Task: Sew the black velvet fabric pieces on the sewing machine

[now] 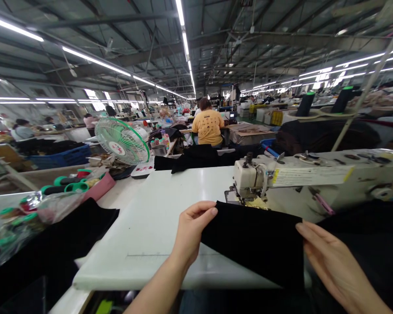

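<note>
At eight o'clock, dark cloth (68, 231): spread to the left of the white counter.
Thread spools (77, 186): near nine o'clock, green-ended, amid plastic and a pink strip.
Fan (119, 141): just above nine o'clock, green-rimmed.
Counter (160, 205): its bare white top lies around seven o'clock, a marked line near its front.
Left hand (190, 231): six o'clock, thumb and fingers pinching the fabric's upper left corner.
Black fabric piece (258, 240): five o'clock, stretched between both hands over the front of the counter, its lower edge slanting down to the right.
Sewing machine (252, 179): between three and four o'clock, its head just beyond the fabric.
Right hand (330, 257): four o'clock, fingers pinching the upper right corner.
Dark thread cones (341, 101): two o'clock, green-tipped, upright.
</note>
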`<move>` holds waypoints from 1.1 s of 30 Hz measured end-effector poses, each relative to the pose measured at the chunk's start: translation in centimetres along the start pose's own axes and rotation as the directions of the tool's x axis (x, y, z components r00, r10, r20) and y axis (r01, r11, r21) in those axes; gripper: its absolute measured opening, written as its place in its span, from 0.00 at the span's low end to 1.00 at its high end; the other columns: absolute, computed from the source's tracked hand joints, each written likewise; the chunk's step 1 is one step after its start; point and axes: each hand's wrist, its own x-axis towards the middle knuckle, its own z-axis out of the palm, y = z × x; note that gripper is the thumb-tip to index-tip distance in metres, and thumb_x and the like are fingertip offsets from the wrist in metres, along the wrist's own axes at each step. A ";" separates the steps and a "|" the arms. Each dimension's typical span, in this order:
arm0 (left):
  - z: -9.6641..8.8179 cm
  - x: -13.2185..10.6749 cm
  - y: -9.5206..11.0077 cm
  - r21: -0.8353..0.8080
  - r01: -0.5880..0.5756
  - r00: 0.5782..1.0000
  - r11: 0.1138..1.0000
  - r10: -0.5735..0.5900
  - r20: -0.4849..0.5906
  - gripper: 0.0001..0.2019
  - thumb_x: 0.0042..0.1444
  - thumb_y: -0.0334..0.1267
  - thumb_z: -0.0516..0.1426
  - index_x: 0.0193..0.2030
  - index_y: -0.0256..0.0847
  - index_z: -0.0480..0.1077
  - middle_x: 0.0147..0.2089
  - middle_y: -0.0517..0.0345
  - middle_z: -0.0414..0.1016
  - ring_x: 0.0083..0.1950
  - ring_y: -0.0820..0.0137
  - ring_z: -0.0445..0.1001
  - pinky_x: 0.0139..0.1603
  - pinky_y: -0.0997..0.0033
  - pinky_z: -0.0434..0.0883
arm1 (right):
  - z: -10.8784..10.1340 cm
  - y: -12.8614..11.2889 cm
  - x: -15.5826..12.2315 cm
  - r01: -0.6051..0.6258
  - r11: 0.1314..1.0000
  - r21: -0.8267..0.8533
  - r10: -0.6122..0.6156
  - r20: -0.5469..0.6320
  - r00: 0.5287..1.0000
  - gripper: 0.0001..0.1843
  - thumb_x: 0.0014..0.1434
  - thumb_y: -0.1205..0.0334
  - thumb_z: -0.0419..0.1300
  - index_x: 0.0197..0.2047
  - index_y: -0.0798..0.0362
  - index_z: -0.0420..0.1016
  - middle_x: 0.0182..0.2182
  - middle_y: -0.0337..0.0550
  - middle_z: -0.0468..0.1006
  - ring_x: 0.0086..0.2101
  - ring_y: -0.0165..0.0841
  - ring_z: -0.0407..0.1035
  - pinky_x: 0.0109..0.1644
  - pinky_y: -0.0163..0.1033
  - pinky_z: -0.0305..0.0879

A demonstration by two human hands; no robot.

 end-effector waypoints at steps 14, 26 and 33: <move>0.9 0.3 0.6 -0.074 0.048 0.999 0.996 -0.050 -0.013 0.12 0.39 0.41 0.72 0.28 0.38 0.79 0.32 0.58 0.79 0.35 0.73 0.72 0.40 0.75 0.66 | -0.2 -0.8 0.1 0.022 0.999 -0.049 -0.025 -0.060 0.998 0.24 0.27 0.56 0.80 0.32 0.52 0.85 0.30 0.44 0.85 0.36 0.39 0.81 0.37 0.25 0.77; 1.3 1.1 0.3 -0.088 -0.008 0.998 0.996 0.002 -0.065 0.13 0.37 0.38 0.72 0.25 0.38 0.74 0.33 0.59 0.77 0.33 0.76 0.70 0.36 0.78 0.66 | 0.1 -1.4 -0.1 0.138 0.983 -0.125 -0.135 0.029 0.990 0.21 0.33 0.54 0.80 0.32 0.52 0.86 0.33 0.45 0.85 0.36 0.39 0.79 0.43 0.37 0.77; 0.3 1.1 1.2 -0.070 -0.052 0.994 0.996 0.045 -0.097 0.17 0.33 0.37 0.74 0.25 0.40 0.71 0.31 0.62 0.74 0.34 0.74 0.70 0.35 0.80 0.69 | 1.2 -2.5 -1.4 0.220 0.970 -0.106 -0.210 0.103 0.972 0.18 0.39 0.53 0.78 0.32 0.53 0.84 0.29 0.42 0.83 0.31 0.33 0.75 0.39 0.38 0.72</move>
